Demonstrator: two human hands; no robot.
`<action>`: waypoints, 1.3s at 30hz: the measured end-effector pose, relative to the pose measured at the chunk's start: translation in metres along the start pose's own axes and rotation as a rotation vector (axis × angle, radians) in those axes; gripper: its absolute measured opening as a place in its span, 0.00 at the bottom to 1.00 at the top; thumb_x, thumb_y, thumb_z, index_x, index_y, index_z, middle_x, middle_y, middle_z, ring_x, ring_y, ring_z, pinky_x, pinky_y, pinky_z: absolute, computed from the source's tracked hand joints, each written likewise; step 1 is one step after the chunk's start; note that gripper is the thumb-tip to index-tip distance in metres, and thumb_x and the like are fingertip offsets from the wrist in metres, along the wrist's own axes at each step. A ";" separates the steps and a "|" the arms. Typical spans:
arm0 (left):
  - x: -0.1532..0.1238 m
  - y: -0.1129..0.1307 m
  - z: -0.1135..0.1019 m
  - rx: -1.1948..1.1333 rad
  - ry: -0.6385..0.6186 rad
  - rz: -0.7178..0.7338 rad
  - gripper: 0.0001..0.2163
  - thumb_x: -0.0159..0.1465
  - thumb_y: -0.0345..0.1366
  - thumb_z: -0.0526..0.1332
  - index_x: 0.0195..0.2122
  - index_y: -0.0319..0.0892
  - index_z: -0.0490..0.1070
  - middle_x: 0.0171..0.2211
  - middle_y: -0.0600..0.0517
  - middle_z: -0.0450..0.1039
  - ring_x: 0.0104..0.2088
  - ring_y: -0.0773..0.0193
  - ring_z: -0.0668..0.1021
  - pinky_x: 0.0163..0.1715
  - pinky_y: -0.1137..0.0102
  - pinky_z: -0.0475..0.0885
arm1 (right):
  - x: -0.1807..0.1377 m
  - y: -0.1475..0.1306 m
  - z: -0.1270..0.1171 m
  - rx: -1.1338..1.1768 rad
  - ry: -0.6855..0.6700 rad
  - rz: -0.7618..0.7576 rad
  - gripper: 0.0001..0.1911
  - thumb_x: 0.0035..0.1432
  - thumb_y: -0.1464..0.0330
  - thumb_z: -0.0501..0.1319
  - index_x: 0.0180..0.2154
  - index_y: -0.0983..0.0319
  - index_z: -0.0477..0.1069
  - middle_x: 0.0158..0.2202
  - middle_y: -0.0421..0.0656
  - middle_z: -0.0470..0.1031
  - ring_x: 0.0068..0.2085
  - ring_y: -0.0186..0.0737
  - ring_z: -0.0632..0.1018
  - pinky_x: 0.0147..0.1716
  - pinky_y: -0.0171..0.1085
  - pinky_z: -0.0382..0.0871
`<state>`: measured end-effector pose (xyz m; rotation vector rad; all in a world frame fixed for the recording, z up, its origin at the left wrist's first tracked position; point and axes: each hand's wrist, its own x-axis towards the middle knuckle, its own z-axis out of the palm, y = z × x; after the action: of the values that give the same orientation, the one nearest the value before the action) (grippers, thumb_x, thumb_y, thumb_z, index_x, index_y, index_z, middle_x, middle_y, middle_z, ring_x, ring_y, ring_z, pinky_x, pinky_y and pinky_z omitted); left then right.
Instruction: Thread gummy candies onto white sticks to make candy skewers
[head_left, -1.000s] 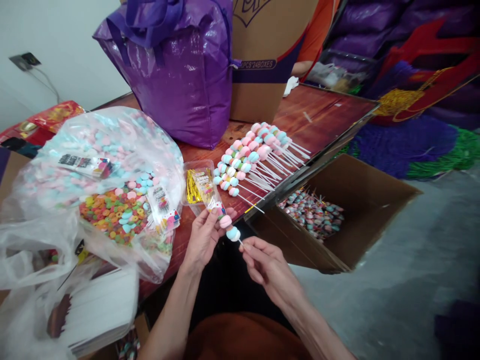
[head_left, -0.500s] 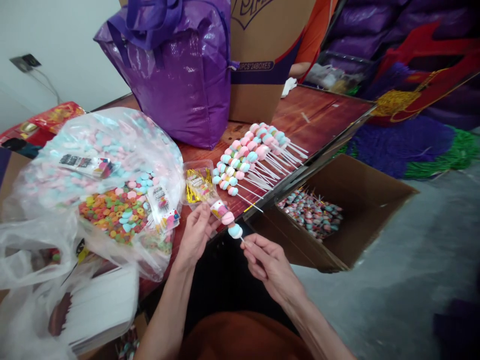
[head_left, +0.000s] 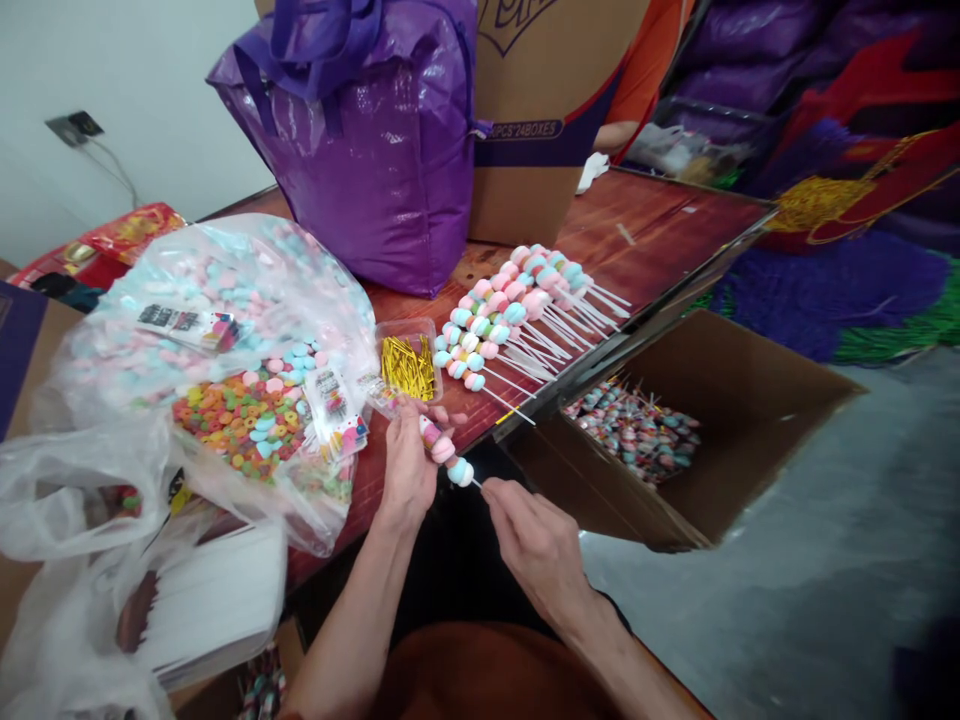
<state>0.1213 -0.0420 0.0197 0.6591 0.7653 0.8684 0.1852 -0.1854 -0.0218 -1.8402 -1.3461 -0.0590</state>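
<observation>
My right hand (head_left: pixel 536 535) pinches the white stick of a candy skewer (head_left: pixel 459 472), threaded with pink, blue and white puffy sweets. Around the skewer's upper end is a small clear printed bag (head_left: pixel 381 393), and my left hand (head_left: pixel 409 460) is closed on it. The left fingers partly hide where bag and sweets meet. Just beyond that hand, a clear tray (head_left: pixel 409 367) holds gold twist ties. Finished-looking candy skewers (head_left: pixel 517 300) lie in rows on the table, their sticks pointing right.
Big plastic bags of loose sweets (head_left: pixel 232 410) bear stacks of printed bags (head_left: pixel 335 412). White sticks (head_left: pixel 214 595) fill a container at lower left. An open carton (head_left: pixel 757 400) with wrapped skewers stands right, below the table (head_left: pixel 667 215). A purple bag (head_left: pixel 375 170) stands behind.
The skewer and both hands have shifted slightly down, and the skewer's top end sits lower and nearer the left palm. The bag has swung left, uncovering the gold ties. The camera view shifted a little.
</observation>
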 end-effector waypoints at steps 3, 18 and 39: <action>-0.002 -0.002 0.001 0.046 -0.031 0.005 0.20 0.58 0.54 0.67 0.30 0.41 0.66 0.24 0.55 0.71 0.30 0.64 0.81 0.29 0.74 0.71 | 0.001 0.001 0.000 -0.136 0.027 -0.109 0.12 0.68 0.76 0.53 0.37 0.64 0.75 0.26 0.41 0.75 0.23 0.33 0.69 0.29 0.35 0.59; -0.002 -0.003 0.001 -0.040 -0.057 -0.087 0.22 0.58 0.58 0.64 0.32 0.42 0.67 0.27 0.55 0.73 0.35 0.64 0.81 0.43 0.68 0.75 | 0.017 -0.011 -0.008 1.419 -0.526 1.059 0.17 0.52 0.57 0.70 0.32 0.64 0.72 0.17 0.29 0.57 0.15 0.20 0.48 0.16 0.28 0.39; -0.009 -0.009 -0.003 0.010 -0.195 -0.259 0.17 0.56 0.48 0.70 0.31 0.40 0.69 0.25 0.53 0.75 0.40 0.55 0.83 0.43 0.65 0.76 | 0.015 -0.020 0.009 0.438 0.028 0.301 0.10 0.67 0.69 0.54 0.37 0.61 0.73 0.31 0.42 0.76 0.29 0.35 0.74 0.33 0.33 0.68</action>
<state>0.1189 -0.0538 0.0145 0.6275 0.6621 0.5552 0.1718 -0.1666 -0.0082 -1.6340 -0.9563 0.3412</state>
